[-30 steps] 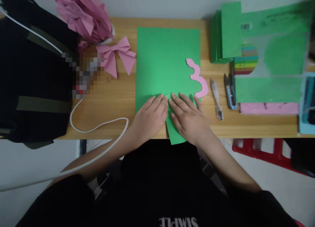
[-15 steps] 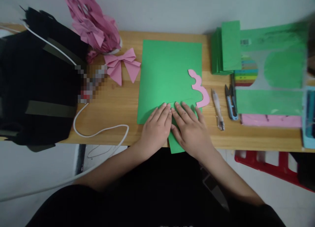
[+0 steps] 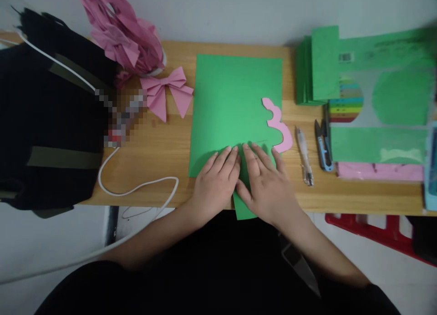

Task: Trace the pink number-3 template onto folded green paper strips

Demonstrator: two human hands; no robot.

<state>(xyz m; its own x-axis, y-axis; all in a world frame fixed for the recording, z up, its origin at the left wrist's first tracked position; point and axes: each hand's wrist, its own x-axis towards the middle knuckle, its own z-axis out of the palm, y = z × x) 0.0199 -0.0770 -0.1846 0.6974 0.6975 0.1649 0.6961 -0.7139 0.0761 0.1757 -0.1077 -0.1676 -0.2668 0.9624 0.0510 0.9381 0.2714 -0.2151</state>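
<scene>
- Left hand (image 3: 217,180): fingers straight and nearly together, laid flat, clasping nothing; tips bear on green paper at the near edge of the green sheet (image 3: 232,96), my landmark.
- Right hand (image 3: 269,183): fingers loosely spread, palm down, nothing gripped; thumb angled in toward the left hand. Little finger's tip lies at the lower end of the pink cutout.
- Green strip (image 3: 244,208): mostly under my right hand, its lower end running out below the sheet's near edge and past the desk (image 3: 160,155) edge. Upper end hidden by my hands; cannot tell whether it is folded there.
- Handling, judged: strip very light, thin, fairly stiff for paper, will take a crease and keep it. Smooth face may slide under dry fingertips; flat pressure suits it better than pinching. A hard tug could tear or kink it.
- Hold, judged: thumb and forefinger on the overhanging end, where both faces can be reached; other hand flat on the part beside the sheet.
- Pink cutout (image 3: 286,135): wavy, lies across the sheet's right edge. Narrow necks look easiest to bend; I would lift by the broad lower curve.
- Right of the sheet: pen (image 3: 303,153), then snips (image 3: 322,146).
- Left of the sheet: pink bow (image 3: 166,81).
</scene>
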